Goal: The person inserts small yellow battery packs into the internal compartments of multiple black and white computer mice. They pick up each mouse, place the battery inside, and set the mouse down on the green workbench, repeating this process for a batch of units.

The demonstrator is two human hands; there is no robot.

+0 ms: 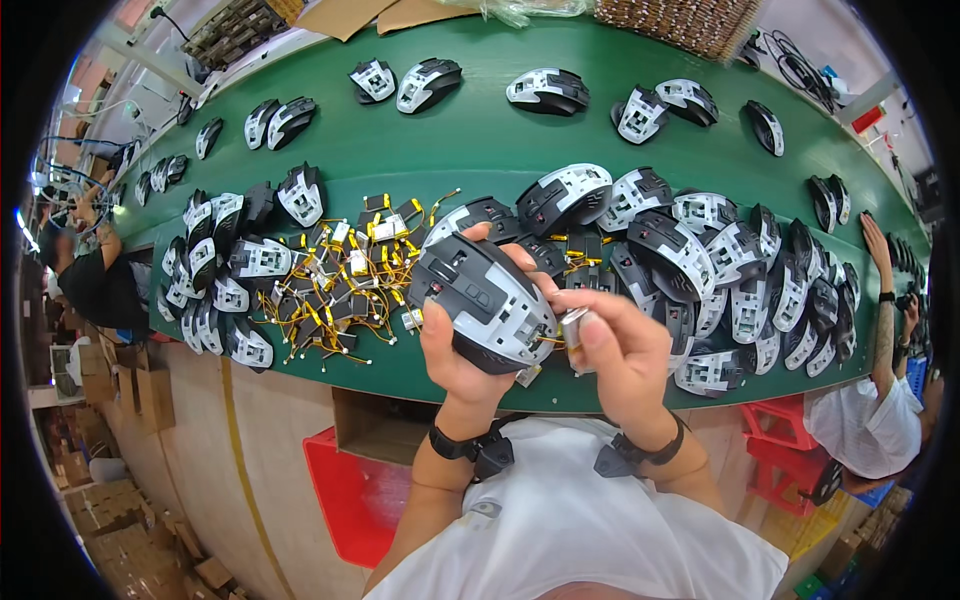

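Note:
My left hand [462,378] grips a black and white computer mouse [478,296] over the near edge of the green bench, its cut-out side facing up. My right hand [632,358] pinches a small silvery battery pack [574,330] between thumb and fingers, beside the mouse's right end. Thin wires run from the battery toward that end of the mouse; whether they are plugged in, I cannot tell. Left of the mouse lies a heap of battery packs [345,290] with yellow tape and loose wires.
Mice are piled on the right [735,255] and the left [205,245] of the green bench [480,140]; more are spaced along its far side. A red crate [335,500] and a cardboard box [375,425] sit below. Co-workers are at the right [870,420] and left [90,285].

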